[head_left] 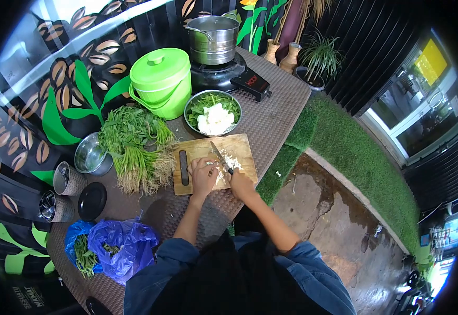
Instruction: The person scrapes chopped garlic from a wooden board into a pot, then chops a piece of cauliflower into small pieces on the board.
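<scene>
My right hand point(242, 186) is wrapped round the handle of a knife point(220, 154), its blade pointing up and left over the wooden cutting board point(242, 140). My left hand point(203, 176) rests on the board left of the blade with its fingers curled in; whatever they hold is too hidden to name. Finely chopped white pieces point(231, 161) lie scattered around the knife. Just beyond the board stands a metal bowl point(188, 122) of cut green leaves point(215, 100) with a white, crumpled-looking mass point(216, 121) on top.
Left of the board lies a big bunch of rooted greens point(137, 144), beside an empty metal bowl point(91, 152). Behind are a green lidded bucket point(160, 81) and a pot point(213, 41) on a black stove point(210, 76). Purple plastic bags point(126, 249) sit near the front left.
</scene>
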Motion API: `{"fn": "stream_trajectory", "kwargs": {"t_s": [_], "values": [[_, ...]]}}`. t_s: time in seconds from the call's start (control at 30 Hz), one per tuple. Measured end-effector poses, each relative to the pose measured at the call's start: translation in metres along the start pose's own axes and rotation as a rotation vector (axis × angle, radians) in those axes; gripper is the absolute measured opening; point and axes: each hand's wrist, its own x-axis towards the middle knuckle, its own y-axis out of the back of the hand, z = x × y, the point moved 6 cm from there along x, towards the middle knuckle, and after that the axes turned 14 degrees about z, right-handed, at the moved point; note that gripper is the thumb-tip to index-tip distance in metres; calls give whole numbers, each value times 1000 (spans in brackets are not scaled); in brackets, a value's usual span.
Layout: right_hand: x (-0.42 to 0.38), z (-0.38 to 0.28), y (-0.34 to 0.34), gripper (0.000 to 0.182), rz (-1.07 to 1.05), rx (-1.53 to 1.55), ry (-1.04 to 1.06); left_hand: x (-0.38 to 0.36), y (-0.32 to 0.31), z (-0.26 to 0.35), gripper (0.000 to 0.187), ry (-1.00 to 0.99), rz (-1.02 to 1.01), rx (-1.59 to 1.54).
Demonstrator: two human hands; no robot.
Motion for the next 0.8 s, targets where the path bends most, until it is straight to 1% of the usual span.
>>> {"fn": "stream_trajectory", "kwargs": {"t_s": [0.07, 0.1, 0.17, 0.2, 0.27, 0.33, 0.4, 0.53, 0.6, 0.67, 0.7, 0.77, 0.8], "values": [[7, 1, 12, 45, -63, 6, 60, 2, -1, 1, 12, 28, -99, -21], [7, 2, 19, 45, -78, -2, 66, 4, 4, 3, 12, 26, -100, -20], [4, 1, 29, 45, -104, 18, 69, 6, 8, 9, 15, 18, -233, -101], [2, 1, 31, 46, -133, 36, 74, 4, 10, 5, 15, 18, -231, -101], [-5, 1, 32, 45, -130, 39, 74, -1, 8, -2, 19, -28, -304, -54], [-13, 1, 31, 45, -127, 43, 72, -3, 7, -2, 19, -37, -306, -49], [-18, 3, 30, 42, -135, 46, 46, -4, 4, 0, 20, -49, -310, -49], [-19, 5, 34, 40, -114, 28, 43, -7, -7, 0, 17, -15, -256, -33], [-17, 3, 38, 42, -58, 13, 108, -9, -12, -1, 16, 6, -245, -43], [-18, 4, 39, 40, -53, 25, 95, -15, -21, -10, 16, 290, -344, -266], [-18, 5, 40, 39, -49, 35, 82, -11, -17, -7, 16, 290, -344, -266], [-19, 8, 39, 39, -26, 34, 84, -6, -12, -7, 20, 357, -430, -319], [-20, 10, 38, 38, -3, 33, 87, -3, -9, -9, 20, 356, -431, -319]]}}
